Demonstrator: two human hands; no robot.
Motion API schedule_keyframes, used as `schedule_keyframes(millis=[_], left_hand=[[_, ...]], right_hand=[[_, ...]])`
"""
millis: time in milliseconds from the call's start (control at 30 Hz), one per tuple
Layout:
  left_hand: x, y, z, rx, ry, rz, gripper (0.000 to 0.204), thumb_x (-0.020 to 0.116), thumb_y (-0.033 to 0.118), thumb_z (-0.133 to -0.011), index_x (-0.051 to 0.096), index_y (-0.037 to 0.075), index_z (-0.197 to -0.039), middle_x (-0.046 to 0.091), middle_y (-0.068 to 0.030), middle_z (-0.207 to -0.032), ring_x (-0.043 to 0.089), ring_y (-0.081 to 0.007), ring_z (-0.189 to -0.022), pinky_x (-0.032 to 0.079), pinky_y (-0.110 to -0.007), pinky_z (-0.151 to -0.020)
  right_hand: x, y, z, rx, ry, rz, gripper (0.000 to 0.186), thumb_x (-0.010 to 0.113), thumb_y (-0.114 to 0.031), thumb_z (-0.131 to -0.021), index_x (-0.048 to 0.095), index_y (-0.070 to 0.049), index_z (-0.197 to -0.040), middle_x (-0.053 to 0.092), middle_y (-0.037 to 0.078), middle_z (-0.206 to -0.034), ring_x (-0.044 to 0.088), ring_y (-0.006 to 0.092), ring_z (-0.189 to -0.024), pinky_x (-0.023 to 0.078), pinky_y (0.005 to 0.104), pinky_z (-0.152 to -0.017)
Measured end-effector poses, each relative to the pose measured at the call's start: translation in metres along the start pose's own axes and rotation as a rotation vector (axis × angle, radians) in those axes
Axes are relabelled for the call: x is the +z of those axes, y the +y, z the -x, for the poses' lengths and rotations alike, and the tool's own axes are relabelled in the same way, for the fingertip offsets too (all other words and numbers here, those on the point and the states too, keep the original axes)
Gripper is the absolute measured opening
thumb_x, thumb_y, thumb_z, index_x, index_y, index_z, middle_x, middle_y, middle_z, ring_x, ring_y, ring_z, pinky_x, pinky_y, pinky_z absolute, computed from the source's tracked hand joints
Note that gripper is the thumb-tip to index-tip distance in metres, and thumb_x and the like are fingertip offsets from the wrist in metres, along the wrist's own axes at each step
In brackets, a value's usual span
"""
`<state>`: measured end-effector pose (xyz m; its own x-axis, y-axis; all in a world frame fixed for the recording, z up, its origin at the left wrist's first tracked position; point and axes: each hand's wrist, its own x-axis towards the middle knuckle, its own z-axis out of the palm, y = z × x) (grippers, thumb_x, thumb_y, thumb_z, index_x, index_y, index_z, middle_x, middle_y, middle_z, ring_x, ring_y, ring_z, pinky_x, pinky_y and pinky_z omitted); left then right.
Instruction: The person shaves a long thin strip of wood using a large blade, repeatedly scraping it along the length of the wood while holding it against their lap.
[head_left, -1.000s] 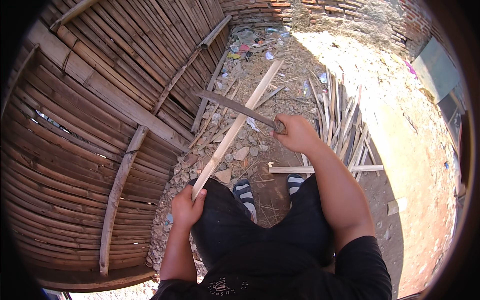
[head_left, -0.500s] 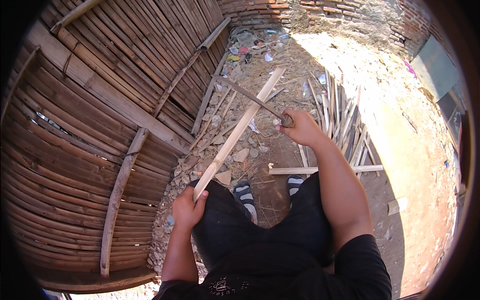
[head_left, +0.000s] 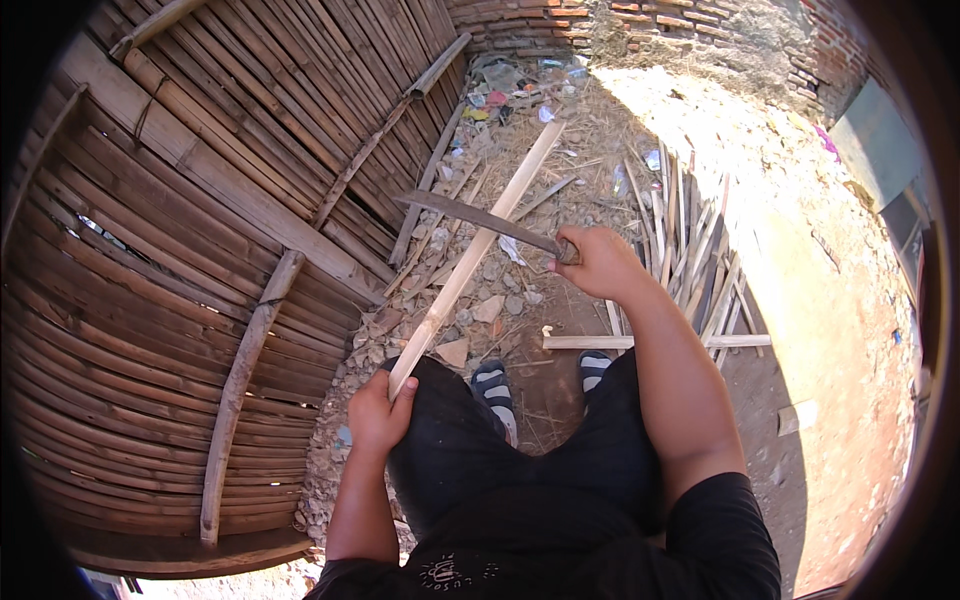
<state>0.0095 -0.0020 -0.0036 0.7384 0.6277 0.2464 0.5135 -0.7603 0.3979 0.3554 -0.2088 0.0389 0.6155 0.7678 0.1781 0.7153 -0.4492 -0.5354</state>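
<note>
Two hands are busy about one pale wooden strip [head_left: 466, 272], which slants away from the body, its near end by the left knee and its far end above the littered ground. The left hand [head_left: 378, 412] has its fingers clamped around the strip's near end, thumb along the upper face. The right hand [head_left: 598, 262], off to the strip's right, has its fingers closed around the handle of a long dark blade [head_left: 455, 208], which lies across the strip's upper half with its tip pointing out past the strip's left side. Half a second ago the blade crossed nearer the strip's far end and showed as a thinner line; now it has come down the strip toward the left hand, with more of its broad side in view, much as it was a second ago. That return suggests repeated strokes along the same stretch, though whether the edge touches the wood right now I cannot tell. The left hand's grip has stayed put, and the strip is in one piece along its visible length. To the strip's right lies a loose pile of sticks [head_left: 690, 240]; to its left stands a slatted wall [head_left: 150, 330].
</note>
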Motion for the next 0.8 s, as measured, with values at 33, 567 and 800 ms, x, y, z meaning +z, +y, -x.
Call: schedule_keyframes(millis=[33,567,800], left_hand=[[0.001,0.0,0.0,0.01,0.007,-0.001,0.047,0.068,0.047,-0.097,0.059,0.002,-0.084,0.064,-0.0235,-0.074,0.064,-0.0474,-0.071,0.048,-0.052,-0.064],[0.0,0.004,0.001,0.004,-0.003,-0.035,0.046,0.071,0.045,-0.096,0.058,0.002,-0.084,0.063,-0.0232,-0.074,0.064,-0.0477,-0.072,0.048,-0.053,-0.064],[0.004,0.002,-0.001,0.015,-0.006,-0.028,0.046,0.071,0.045,-0.096,0.058,0.002,-0.082,0.062,-0.0225,-0.071,0.064,-0.0468,-0.069,0.048,-0.051,-0.061]], right_hand=[[-0.005,0.007,-0.001,0.01,-0.013,-0.037,0.036,0.079,-0.033,-0.086,0.068,-0.007,-0.109,0.071,0.022,-0.091,0.069,0.0443,-0.092,0.054,0.0536,-0.079],[-0.01,0.01,0.0,0.02,-0.021,0.038,0.034,0.079,-0.035,-0.086,0.069,-0.009,-0.104,0.071,0.019,-0.086,0.07,0.0415,-0.089,0.054,0.0531,-0.078],[0.008,0.004,0.01,-0.103,-0.053,0.04,0.036,0.081,-0.035,-0.085,0.067,-0.005,-0.1,0.069,0.021,-0.084,0.068,0.0439,-0.086,0.052,0.053,-0.075]])
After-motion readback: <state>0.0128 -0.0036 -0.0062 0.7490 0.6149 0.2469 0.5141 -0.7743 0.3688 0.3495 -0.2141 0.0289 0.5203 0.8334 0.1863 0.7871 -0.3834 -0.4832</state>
